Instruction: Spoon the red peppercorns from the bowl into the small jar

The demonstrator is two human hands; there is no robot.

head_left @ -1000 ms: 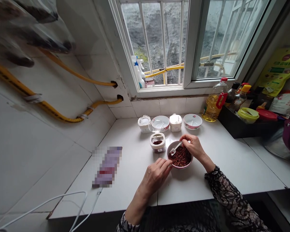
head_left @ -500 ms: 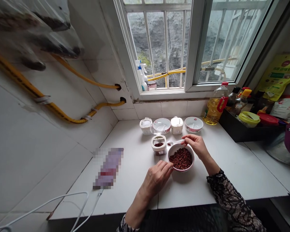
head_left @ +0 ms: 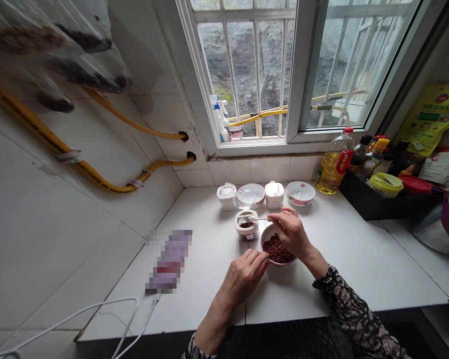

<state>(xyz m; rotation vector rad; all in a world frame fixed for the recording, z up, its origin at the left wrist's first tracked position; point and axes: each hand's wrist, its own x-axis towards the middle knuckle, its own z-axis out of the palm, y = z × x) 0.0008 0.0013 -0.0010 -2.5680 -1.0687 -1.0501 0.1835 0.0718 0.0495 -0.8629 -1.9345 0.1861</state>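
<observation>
1. Since the previous frame, the right hand (head_left: pixel 292 233) has moved left, carrying a small white spoon (head_left: pixel 261 218) from the gap beside a jar (head_left: pixel 247 236) to over that jar's mouth.
2. Dark red dried grains (head_left: pixel 279 250) fill much of a white bowl (head_left: pixel 283 264) on the counter (head_left: pixel 209 294), to the right of the jar; more grains lie inside the jar, its clear lid raised behind.
3. Possible trouble: grains could scatter on the counter if the spoon tilted early or knocked the jar's rim (whether the spoon is loaded is too small to tell).
4. Right hand: palm down above the bowl, wrist angled leftward, thumb and fingers pinching the spoon's handle.
5. Left hand (head_left: pixel 247 271): low, fingers close together, tips at the bowl's near-left rim; whether they grip cannot be told.
</observation>
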